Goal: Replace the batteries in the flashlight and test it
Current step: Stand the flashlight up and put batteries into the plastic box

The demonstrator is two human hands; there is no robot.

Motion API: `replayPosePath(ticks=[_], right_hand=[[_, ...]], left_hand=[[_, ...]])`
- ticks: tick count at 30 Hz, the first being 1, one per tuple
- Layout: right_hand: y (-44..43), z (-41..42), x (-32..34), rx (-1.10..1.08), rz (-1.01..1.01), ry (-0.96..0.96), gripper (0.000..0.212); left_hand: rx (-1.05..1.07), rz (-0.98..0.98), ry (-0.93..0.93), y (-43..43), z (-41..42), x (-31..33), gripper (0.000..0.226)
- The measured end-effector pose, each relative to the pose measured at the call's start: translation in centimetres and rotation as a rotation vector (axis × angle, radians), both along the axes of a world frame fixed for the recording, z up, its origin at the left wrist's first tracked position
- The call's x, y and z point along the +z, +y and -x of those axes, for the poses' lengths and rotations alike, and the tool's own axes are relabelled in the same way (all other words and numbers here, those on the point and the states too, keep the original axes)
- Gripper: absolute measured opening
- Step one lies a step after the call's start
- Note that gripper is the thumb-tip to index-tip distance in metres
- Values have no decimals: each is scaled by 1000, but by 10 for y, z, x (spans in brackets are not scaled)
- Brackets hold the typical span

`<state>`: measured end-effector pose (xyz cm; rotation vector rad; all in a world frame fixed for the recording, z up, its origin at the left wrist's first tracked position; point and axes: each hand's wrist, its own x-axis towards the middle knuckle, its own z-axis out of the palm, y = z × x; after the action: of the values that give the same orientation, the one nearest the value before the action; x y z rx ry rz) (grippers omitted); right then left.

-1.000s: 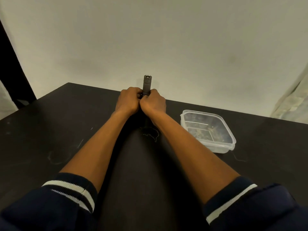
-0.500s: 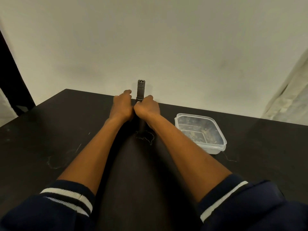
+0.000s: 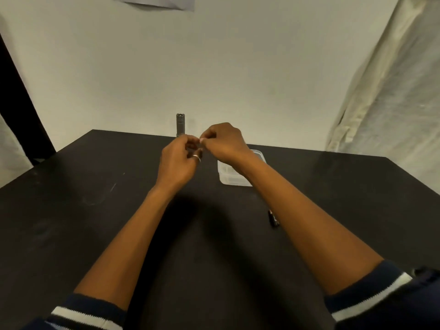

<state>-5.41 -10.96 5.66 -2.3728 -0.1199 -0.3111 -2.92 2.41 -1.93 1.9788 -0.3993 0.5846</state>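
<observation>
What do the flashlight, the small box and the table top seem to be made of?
Flashlight: probably metal, dull grey, with a soft sheen on its ringed body.
Box: clear-to-whitish plastic; its thin walls look see-through.
Table top: matte black, perhaps laminate or painted wood; pale scratches mark it, and the core is not visible.

Left hand (image 3: pixel 177 160) covering flashlight (image 3: pixel 180 123) base. Right hand (image 3: pixel 225 144) and wrist hiding most of plastic container (image 3: pixel 232 181). Fingertips (image 3: pixel 202 140) possibly pinching something: too blurred, too small to tell. Paper (image 3: pixel 154 2) running off top edge.
</observation>
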Motion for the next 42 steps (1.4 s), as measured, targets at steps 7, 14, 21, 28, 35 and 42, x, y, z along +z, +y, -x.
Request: replayPosePath(ticks=[7,14,21,28,35,42], right_hand=[[-95,94,-9,61,158,141,17],[-147,145,-28,76,343,258,44],[-154,147,-50,95,356,313,74],[-157,141,-61,86,320,297,70],[-157,137,-68,77,291,247,65],[-154,136,-66,57,217,157,55]], left_hand=[[-219,-162,133,-44,77,4,13],[-512,-423,371,-97,115,2,71],[-509,-530,411,-106,105,-10,104],[-525,-529,385,-112,98,-22,99],[-517,-498,357,-109,100,-22,92],[-489,-384,375,-99,101,-11,72]])
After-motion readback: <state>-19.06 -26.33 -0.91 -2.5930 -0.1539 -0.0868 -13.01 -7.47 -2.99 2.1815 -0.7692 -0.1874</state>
